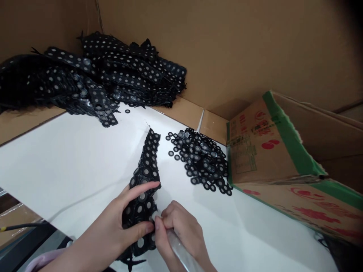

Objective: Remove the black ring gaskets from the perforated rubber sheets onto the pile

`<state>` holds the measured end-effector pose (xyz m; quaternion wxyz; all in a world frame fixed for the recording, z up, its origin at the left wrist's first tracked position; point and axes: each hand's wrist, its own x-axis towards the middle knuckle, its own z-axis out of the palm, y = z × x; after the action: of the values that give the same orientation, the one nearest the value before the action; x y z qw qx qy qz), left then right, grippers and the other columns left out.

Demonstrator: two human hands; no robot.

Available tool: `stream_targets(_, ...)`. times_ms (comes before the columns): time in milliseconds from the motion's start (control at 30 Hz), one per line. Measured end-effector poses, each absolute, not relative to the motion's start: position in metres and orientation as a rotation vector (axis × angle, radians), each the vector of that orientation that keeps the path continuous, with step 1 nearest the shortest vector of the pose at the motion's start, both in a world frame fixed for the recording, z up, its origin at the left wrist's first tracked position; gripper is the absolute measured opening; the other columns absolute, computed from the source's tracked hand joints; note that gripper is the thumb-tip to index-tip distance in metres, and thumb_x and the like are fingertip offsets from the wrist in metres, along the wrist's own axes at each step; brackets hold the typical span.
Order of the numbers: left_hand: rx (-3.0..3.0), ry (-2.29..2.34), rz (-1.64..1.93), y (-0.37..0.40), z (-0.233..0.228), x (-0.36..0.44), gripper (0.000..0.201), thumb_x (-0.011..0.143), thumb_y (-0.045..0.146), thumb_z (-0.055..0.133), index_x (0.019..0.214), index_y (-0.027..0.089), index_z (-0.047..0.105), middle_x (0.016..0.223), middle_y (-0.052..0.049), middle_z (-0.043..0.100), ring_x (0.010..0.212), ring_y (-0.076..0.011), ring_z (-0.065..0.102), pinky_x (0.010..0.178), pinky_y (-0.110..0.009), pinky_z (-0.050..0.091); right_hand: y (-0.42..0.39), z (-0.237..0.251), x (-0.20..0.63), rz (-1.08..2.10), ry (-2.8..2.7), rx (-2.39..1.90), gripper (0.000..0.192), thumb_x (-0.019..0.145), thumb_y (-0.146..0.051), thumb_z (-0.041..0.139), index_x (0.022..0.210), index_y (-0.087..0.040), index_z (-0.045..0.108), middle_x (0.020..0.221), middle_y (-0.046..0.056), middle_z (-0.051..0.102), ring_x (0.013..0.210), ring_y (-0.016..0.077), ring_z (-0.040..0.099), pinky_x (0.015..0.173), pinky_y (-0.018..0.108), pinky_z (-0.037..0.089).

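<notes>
- Left hand (124, 223): thumb and fingers are clamped on the near end of a black flexible strip studded with round silver-centred discs (146, 177); the index finger lies across its face, the thumb presses from below.
- Right hand (178, 226): fingers are pinched together around a slim clear plastic rod (177, 247), its tip touching the strip just beside the left thumb.
- I note the strip lies on the white table top (70, 166), its far end pointing away from me, towards the back wall of brown cardboard (241, 49).
- Just right of the strip: a loose pile of small black rings with silver centres (202, 158), apart from the strip, near a tilted printed carton with a green edge (272, 151).
- Far left, well apart: a tall heap of black dotted strips (93, 79) resting partly on cardboard.
- Progress, my judgement: the loose pile suggests a fair number of discs are already out; the strip in hand looks mostly full, and the large heap appears untouched, so most of the work remains.
</notes>
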<state>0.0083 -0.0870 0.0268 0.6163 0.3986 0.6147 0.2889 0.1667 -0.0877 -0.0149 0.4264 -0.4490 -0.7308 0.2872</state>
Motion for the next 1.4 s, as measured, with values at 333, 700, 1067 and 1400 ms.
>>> stream_targets(333,0.883,1.456,0.611,-0.087,0.021,0.002,0.062,0.073,0.027,0.074,0.133,0.037,0.06,0.127,0.001,0.069,0.118,-0.0309,0.061,0.103,-0.039,0.047,-0.08,-0.006,0.184,1.3,-1.45,-1.331,0.039,0.09,-0.042,0.057,0.061,-0.023,0.04,0.052,-0.005,0.044,0.048,0.0113,0.039,0.048,0.027,0.028)
stream_targets(700,0.852,1.433,0.686,-0.09,0.024,-0.004,0.031,0.081,0.046,0.07,0.108,0.03,0.063,0.085,0.004,0.068,0.081,-0.0222,0.065,0.072,-0.026,0.053,-0.095,-0.007,0.182,1.131,-1.45,-1.264,0.04,0.09,-0.04,0.056,0.057,-0.024,0.041,0.048,-0.003,0.047,0.046,0.0134,0.042,0.05,0.029,0.028)
stream_targets(1067,0.793,1.427,0.586,-0.092,0.027,-0.004,0.055,0.065,0.025,0.078,0.116,0.034,0.059,0.092,0.003,0.069,0.09,-0.0275,0.064,0.069,-0.028,0.052,-0.096,-0.004,0.181,1.078,-1.626,-1.283,0.034,0.088,-0.029,0.053,0.059,-0.022,0.036,0.051,-0.005,0.044,0.046,0.0105,0.039,0.052,0.027,0.028)
stream_targets(1400,0.827,1.469,0.643,-0.093,0.022,0.0,0.035,0.072,0.031,0.074,0.106,0.031,0.064,0.091,0.002,0.071,0.087,-0.0268,0.067,0.069,-0.028,0.054,-0.091,-0.005,0.175,0.92,-1.733,-1.166,0.03,0.086,-0.022,0.052,0.06,-0.023,0.037,0.052,-0.005,0.043,0.043,0.0098,0.039,0.046,0.026,0.027)
